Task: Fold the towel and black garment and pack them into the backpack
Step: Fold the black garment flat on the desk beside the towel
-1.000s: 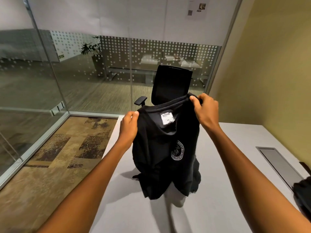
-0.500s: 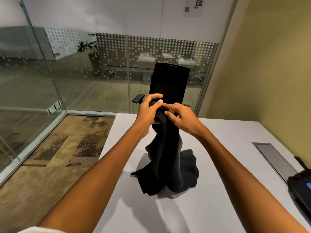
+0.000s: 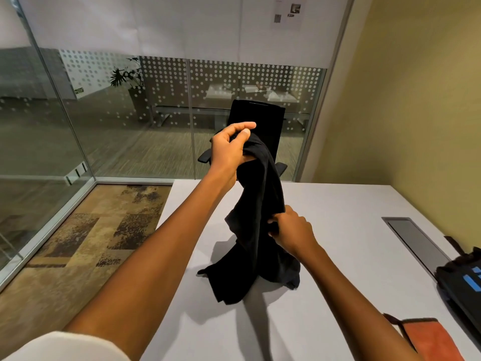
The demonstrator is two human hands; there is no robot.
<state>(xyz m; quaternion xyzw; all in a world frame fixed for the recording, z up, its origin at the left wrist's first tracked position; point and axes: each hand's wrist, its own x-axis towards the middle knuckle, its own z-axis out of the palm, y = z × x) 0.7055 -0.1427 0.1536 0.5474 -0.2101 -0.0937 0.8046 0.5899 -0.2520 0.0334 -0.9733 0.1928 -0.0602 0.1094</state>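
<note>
Your left hand (image 3: 230, 147) grips the garment (image 3: 256, 217) top; it hangs upright below, your right hand (image 3: 292, 231) pinching mid-length.

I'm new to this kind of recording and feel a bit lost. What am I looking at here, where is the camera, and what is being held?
There is no machine here: these are a person's two bare arms, filmed by a wide-angle camera worn on the head, looking forward and down. The left hand grips the top of a black garment and holds it up, while the right hand pinches it partway down. The garment's lower end rests crumpled on the white table. At the table's right edge lies a dark backpack with blue marks, and near the bottom right corner an orange towel, partly out of frame. A grey cable hatch is set into the tabletop, and a black office chair stands behind the table.
</note>
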